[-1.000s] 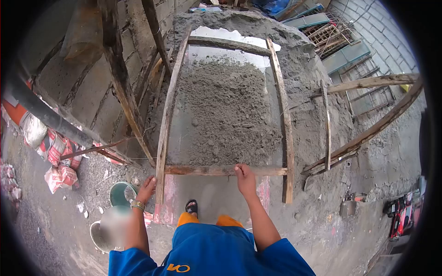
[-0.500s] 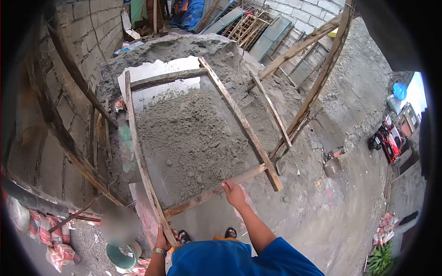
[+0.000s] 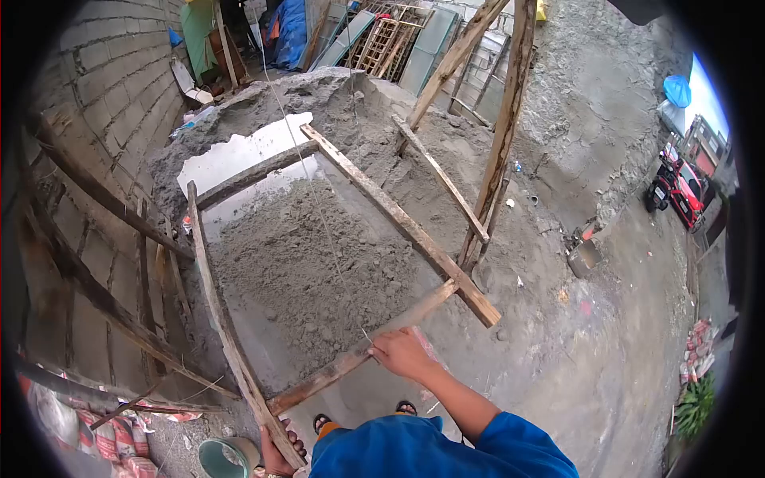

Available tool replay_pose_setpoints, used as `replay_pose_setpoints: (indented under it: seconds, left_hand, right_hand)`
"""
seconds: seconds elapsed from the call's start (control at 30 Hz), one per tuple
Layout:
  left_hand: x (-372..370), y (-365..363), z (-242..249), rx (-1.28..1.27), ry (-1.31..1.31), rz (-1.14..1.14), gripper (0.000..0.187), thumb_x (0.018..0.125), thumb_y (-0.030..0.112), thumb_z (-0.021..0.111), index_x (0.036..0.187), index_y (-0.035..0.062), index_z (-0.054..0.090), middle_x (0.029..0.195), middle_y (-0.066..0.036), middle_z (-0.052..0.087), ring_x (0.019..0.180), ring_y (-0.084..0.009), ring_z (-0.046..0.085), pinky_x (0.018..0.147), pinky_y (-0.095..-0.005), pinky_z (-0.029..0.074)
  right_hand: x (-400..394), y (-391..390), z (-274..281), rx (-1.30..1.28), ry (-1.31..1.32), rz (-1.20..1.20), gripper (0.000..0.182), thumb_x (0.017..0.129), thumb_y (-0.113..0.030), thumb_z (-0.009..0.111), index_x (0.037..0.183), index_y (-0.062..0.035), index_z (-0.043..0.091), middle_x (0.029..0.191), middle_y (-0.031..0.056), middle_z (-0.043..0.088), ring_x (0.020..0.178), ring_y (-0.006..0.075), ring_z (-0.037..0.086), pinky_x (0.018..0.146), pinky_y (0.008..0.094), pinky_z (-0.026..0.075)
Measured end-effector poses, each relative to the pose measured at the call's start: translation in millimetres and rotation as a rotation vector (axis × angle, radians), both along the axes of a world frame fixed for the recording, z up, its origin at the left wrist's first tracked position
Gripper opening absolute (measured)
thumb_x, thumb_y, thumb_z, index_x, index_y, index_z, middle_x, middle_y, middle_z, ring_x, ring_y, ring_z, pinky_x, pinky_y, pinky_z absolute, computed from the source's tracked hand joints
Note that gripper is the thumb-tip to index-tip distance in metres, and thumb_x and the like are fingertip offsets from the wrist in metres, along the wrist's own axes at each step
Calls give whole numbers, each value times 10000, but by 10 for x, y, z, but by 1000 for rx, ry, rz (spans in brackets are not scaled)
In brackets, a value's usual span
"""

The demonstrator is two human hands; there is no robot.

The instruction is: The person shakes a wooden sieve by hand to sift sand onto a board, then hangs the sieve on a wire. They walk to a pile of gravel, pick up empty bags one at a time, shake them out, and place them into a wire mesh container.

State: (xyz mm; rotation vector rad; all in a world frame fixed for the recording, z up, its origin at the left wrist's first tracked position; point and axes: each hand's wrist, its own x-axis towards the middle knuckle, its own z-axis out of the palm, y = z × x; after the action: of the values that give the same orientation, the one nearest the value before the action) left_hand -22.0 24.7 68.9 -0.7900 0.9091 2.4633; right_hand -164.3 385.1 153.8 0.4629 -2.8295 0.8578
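A large wooden-framed sand sieve (image 3: 398, 219) lies in front of me, with long side rails and a near crossbar. Damp grey sand (image 3: 307, 271) with small lumps covers much of its inside. My left hand (image 3: 280, 450) is wrapped around the near end of the left rail, partly cut off by the view's bottom. On the near crossbar, my right hand (image 3: 405, 353) has its fingers curled over the wood. A thin string (image 3: 325, 215) runs down across the sieve to a spot beside my right hand.
A grey sand heap (image 3: 335, 92) rises behind the sieve, with a white sheet (image 3: 247, 155) at its foot. Rough wooden poles (image 3: 510, 119) stand on both sides. At lower left are a green bucket (image 3: 227, 458) and printed sacks (image 3: 119, 438). A red vehicle (image 3: 681, 191) is parked far right.
The sieve has shifted left and down in the view, with both hands still on it. The camera view has also turned, and the surroundings have shifted.
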Motion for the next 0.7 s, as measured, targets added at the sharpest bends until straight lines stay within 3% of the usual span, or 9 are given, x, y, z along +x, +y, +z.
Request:
replay_pose_setpoints:
  seconds: [0.07,0.17,0.23,0.3,0.37,0.43,0.53,0.63,0.7]
  left_hand:
    - [69,24,214,-35,3,20,642,839,711,402,1152,164,525,672,-31,493,543,-204,454,504,-347,379]
    - [136,-43,48,104,67,156,577,895,618,412,1198,135,502,722,-68,544,575,-233,520,522,-383,434]
    - [-83,-160,146,-27,27,17,554,903,577,445,1190,106,499,759,-82,577,606,-227,564,554,-372,479]
    - [53,-33,86,1,4,113,543,908,555,459,1174,83,500,781,-92,602,635,-214,595,570,-352,512]
    - [216,-116,8,-89,-66,19,557,913,556,442,1233,99,467,800,-81,601,631,-211,583,567,-348,509]
    - [316,-297,82,-82,-59,27,528,929,520,447,1247,99,455,820,-92,612,615,-208,600,565,-328,526]
    - [372,-388,-97,-67,-28,45,487,942,491,444,1235,103,470,806,-91,618,620,-205,608,578,-330,531]
    - [429,-538,-216,-142,-70,53,536,910,572,436,1122,89,533,733,-97,616,578,-221,614,539,-351,535]
    - [532,-546,-73,85,85,128,478,932,453,487,1245,95,529,917,-126,679,718,-197,670,542,-275,539]
  right_hand:
    - [118,182,311,149,-88,169,189,868,-252,585,823,-72,623,814,115,621,805,317,608,747,430,440]
    - [120,412,787,-81,-439,256,156,888,-185,557,934,-62,641,868,126,638,819,277,640,696,407,489]
    - [-320,114,1138,-97,-580,329,143,895,-147,554,957,-50,638,883,129,647,830,261,655,695,396,514]
    - [-594,-94,1357,-1017,-467,263,101,896,-99,584,948,-24,627,916,136,651,859,256,658,763,395,544]
    - [-967,-694,1730,-1323,-304,400,87,890,-61,600,951,-2,618,971,161,639,924,289,642,838,420,548]
    - [-1401,-1491,2363,-1453,-210,606,98,894,-69,598,956,5,616,1021,184,631,964,288,635,872,430,540]
    - [-1986,-2770,3381,-1461,-29,826,207,915,-101,583,1062,45,576,1109,171,605,1019,288,616,942,374,492]
    - [-2546,-3971,4279,-1531,37,1006,251,914,-119,581,1092,56,554,1083,160,611,1011,277,625,916,313,490]
    - [-2791,-4588,4685,-1470,102,1042,251,908,-122,587,1088,50,555,1063,160,621,979,274,640,885,304,493]
